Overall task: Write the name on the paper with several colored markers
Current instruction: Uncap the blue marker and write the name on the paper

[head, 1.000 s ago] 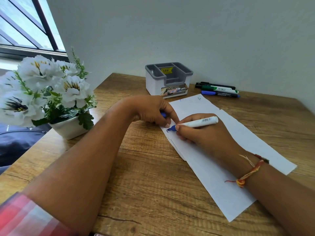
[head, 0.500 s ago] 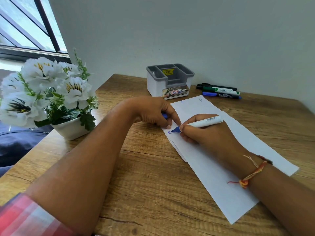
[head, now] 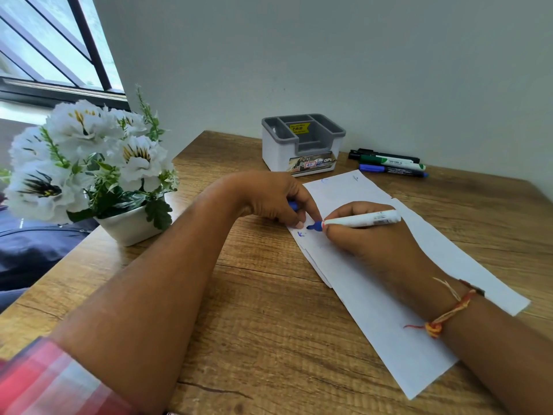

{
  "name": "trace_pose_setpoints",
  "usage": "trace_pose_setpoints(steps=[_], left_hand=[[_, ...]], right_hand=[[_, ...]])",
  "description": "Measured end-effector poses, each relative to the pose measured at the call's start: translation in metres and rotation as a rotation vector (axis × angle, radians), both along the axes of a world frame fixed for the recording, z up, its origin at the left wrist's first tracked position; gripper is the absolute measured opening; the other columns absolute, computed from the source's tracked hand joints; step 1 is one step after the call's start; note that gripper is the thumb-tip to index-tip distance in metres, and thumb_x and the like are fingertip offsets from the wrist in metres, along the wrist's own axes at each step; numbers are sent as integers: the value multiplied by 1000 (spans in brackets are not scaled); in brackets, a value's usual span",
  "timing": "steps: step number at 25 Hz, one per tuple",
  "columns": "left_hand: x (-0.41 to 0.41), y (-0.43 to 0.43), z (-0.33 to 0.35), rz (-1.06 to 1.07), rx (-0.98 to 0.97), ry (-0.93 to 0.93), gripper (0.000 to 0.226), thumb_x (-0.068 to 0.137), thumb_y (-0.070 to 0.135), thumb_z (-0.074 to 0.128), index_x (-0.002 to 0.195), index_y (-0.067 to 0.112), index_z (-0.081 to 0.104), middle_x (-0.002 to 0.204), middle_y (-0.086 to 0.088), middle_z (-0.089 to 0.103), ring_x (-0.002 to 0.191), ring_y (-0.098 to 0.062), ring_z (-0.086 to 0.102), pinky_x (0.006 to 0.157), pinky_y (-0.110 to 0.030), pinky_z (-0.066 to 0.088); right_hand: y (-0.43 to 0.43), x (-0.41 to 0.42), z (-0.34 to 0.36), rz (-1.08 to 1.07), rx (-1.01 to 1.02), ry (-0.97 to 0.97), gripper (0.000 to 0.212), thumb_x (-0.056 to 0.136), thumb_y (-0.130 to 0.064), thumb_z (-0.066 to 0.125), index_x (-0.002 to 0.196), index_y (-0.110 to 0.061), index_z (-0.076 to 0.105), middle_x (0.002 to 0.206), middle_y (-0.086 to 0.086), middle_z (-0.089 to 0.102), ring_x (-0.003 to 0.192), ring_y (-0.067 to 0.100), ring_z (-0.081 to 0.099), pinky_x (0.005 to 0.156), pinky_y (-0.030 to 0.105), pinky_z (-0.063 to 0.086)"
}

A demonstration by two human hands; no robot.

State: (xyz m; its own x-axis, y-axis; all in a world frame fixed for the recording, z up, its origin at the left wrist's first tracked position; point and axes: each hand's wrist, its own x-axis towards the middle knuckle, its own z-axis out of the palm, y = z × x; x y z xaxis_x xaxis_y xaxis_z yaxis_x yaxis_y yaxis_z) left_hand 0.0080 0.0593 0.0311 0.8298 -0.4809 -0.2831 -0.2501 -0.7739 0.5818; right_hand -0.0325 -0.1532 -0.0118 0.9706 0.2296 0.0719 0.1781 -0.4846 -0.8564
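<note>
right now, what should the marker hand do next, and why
Probably start the next letter just right of the small blue mark: the right hand grips the blue marker, tip beside that mark, and the left hand, holding the cap, pins the paper.

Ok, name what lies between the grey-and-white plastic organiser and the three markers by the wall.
Head view: only bare brown wooden table between grey-and-white organiser and three markers.

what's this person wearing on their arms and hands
A red, pink and white plaid sleeve sits high on the left arm. A knotted red, orange and yellow thread band circles the right wrist. The left hand and right hand are bare.
</note>
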Motion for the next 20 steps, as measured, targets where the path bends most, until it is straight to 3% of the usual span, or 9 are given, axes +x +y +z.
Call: trace_pose_setpoints(steps=[7, 11, 17, 20], left_hand=[[0, 1, 0, 21, -9, 10, 33, 88, 12, 68, 110, 36, 71, 97, 11, 70, 96, -10, 62, 92, -23, 47], [0, 1, -1, 37, -14, 15, 32, 88, 13, 69, 112, 34, 72, 103, 6, 71, 99, -12, 62, 91, -21, 46], [1, 1, -2, 35, -12, 18, 32, 87, 14, 70, 110, 36, 71, 106, 6, 70, 101, -13, 62, 92, -23, 45], [1, 1, -2, 35, -16, 20, 32, 87, 13, 70, 110, 36, 71, 99, 15, 69, 98, -9, 62, 88, -20, 45]], right_hand=[[2, 2, -3, -19, -87, -37, 13, 86, -28, 78, 98, -22, 79, 92, -3, 77, 83, 14, 70, 63, 15, 47], [1, 1, -1, -33, -96, -11, 9, 85, -29, 78, 91, -22, 76, 86, -5, 75, 78, 12, 68, 53, 10, 44], [2, -1, 2, -2, -116, -42, 8, 86, -27, 76, 90, -20, 75, 84, -3, 72, 74, 11, 64, 53, 9, 45], [-1, -2, 1, -51, -43, -39, 9, 86, -25, 76, 90, -17, 75, 83, 2, 73, 73, 12, 64, 57, 16, 47]])
